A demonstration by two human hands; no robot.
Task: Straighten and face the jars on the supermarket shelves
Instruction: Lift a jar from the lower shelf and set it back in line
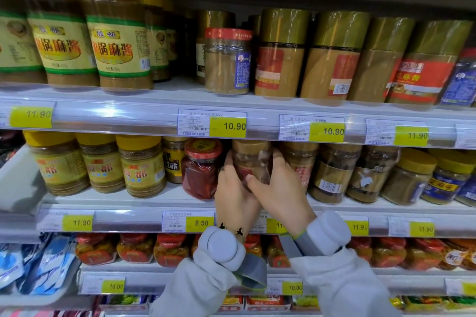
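On the middle shelf (pixel 154 203) a jar of brown paste with a tan lid (pixel 251 159) is gripped from both sides. My left hand (pixel 235 198) wraps its left side and my right hand (pixel 278 193) wraps its right side, thumb across the front. Both hands cover the jar's lower half and label. To its left stands a red-lidded jar of red sauce (pixel 201 170). To its right a similar tan-lidded jar (pixel 300 162) stands close.
Yellow-lidded jars (pixel 103 165) fill the middle shelf's left part; darker jars (pixel 332 175) turned barcode-out stand to the right. The upper shelf carries gold-lidded jars (pixel 280 54) and a red-lidded jar (pixel 228 59). Below are red-capped jars (pixel 170 249) and packets. Price rails front each shelf.
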